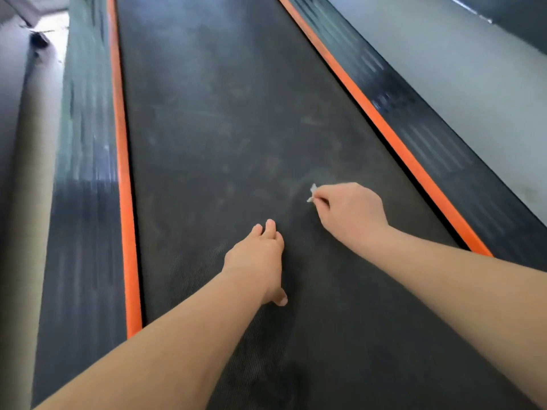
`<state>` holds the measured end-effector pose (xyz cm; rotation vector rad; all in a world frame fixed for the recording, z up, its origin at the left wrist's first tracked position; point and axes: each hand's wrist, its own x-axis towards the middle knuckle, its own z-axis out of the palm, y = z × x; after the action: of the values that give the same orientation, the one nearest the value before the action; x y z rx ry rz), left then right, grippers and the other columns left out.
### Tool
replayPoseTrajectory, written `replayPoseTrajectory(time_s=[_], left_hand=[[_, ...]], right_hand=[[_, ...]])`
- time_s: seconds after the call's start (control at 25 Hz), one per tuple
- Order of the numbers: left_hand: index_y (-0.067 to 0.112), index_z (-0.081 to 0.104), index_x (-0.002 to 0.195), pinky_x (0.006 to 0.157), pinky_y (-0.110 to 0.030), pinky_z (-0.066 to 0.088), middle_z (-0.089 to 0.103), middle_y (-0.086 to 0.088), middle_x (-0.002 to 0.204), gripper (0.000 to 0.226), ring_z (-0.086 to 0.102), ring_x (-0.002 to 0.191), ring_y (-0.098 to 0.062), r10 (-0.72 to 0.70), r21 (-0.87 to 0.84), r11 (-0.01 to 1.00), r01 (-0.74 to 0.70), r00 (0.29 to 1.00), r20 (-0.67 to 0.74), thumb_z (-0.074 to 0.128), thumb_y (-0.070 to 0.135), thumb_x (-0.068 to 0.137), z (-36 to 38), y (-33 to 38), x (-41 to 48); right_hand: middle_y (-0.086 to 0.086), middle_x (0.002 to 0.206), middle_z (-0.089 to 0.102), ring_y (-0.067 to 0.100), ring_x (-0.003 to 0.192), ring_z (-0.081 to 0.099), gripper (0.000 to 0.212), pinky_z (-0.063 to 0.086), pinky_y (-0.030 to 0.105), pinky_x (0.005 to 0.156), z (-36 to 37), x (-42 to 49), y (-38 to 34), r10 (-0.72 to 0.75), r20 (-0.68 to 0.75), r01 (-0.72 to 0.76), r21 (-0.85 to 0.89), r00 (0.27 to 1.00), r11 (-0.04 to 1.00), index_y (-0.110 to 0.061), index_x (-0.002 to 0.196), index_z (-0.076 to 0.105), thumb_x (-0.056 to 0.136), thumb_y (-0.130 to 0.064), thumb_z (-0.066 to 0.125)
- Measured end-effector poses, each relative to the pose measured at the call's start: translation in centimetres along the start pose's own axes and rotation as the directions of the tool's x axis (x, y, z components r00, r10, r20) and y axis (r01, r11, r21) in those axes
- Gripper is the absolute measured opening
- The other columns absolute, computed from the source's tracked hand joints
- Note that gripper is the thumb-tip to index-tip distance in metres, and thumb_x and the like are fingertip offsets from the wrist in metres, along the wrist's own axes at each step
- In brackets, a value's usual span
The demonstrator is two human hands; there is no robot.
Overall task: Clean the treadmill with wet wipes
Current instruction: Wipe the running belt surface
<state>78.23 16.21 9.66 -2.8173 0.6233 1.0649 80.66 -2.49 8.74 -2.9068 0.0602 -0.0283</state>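
The treadmill's dark belt point(225, 128) runs away from me, dusty and smeared with pale marks. My right hand point(350, 216) is curled over the belt at centre right and pinches a small white wet wipe point(312, 193), of which only a corner shows past the fingers. My left hand point(259, 258) lies flat on the belt just left of it, fingers straight and together, thumb out to the side, holding nothing.
Orange strips point(124, 184) point(393, 140) border the belt on both sides, with black ribbed side rails point(85, 173) point(461, 170) beyond them. A grey floor point(461, 60) lies to the right. A pale cylindrical post point(26, 184) runs along the far left.
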Motion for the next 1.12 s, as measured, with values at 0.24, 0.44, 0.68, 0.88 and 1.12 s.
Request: replayPoseTrajectory(time_s=[0.24, 0.44, 0.68, 0.88, 1.12], left_hand=[[0.032, 0.012, 0.162, 0.117, -0.047, 0.038, -0.008, 0.014, 0.169, 0.127, 0.005, 0.156, -0.011, 0.030, 0.008, 1.000, -0.029, 0.994, -0.109, 0.084, 0.066, 0.063, 0.3, -1.3, 0.1], [0.039, 0.012, 0.160, 0.116, -0.046, 0.039, -0.007, 0.018, 0.168, 0.127, 0.010, 0.155, -0.009, 0.016, 0.019, 1.000, -0.014, 0.990, -0.142, 0.082, 0.072, 0.059, 1.0, -1.8, 0.6], [0.040, 0.008, 0.161, 0.114, -0.047, 0.041, -0.011, 0.020, 0.167, 0.128, 0.008, 0.155, -0.006, 0.003, -0.022, 1.000, -0.006, 0.990, -0.141, 0.083, 0.068, 0.061, 1.0, -1.2, 0.3], [0.037, 0.008, 0.161, 0.118, -0.047, 0.036, -0.010, 0.018, 0.168, 0.128, 0.007, 0.155, -0.008, -0.014, -0.022, 1.000, 0.011, 0.989, -0.149, 0.085, 0.065, 0.063, 0.7, -1.8, -0.1], [0.041, 0.007, 0.160, 0.116, -0.045, 0.038, -0.009, 0.019, 0.168, 0.129, 0.011, 0.155, -0.009, -0.031, -0.030, 0.999, 0.027, 0.990, -0.139, 0.085, 0.067, 0.061, 0.7, -2.1, 0.2]], right_hand=[[-0.001, 0.102, 0.049, 0.022, 0.105, 0.052, 0.022, 0.040, 0.032, 0.072, 3.1, 5.2, -1.3, -0.263, 0.065, 0.269, -0.099, 0.962, 0.958, -0.016, 0.111, 0.072, 0.101, -0.021, 0.053], [0.001, 0.110, 0.058, 0.026, 0.110, 0.056, 0.025, 0.054, 0.041, 0.087, 3.7, 4.6, -2.1, -0.471, 0.117, 0.480, -0.065, 0.874, 0.875, -0.022, 0.110, 0.074, 0.094, -0.018, 0.056], [0.002, 0.107, 0.055, 0.026, 0.110, 0.054, 0.014, 0.053, 0.038, 0.080, 2.5, 5.0, -1.0, -0.345, 0.137, 0.363, -0.139, 0.928, 0.921, -0.016, 0.101, 0.065, 0.089, -0.013, 0.059], [0.008, 0.106, 0.056, 0.031, 0.108, 0.059, 0.022, 0.050, 0.037, 0.077, 1.4, 5.3, -2.4, -0.145, 0.077, 0.158, -0.206, 0.986, 0.966, -0.011, 0.108, 0.068, 0.087, -0.015, 0.062], [0.005, 0.111, 0.056, 0.027, 0.111, 0.055, 0.017, 0.051, 0.037, 0.088, 2.2, 4.5, -2.3, -0.372, 0.149, 0.392, -0.140, 0.916, 0.909, -0.014, 0.105, 0.067, 0.091, -0.018, 0.059]])
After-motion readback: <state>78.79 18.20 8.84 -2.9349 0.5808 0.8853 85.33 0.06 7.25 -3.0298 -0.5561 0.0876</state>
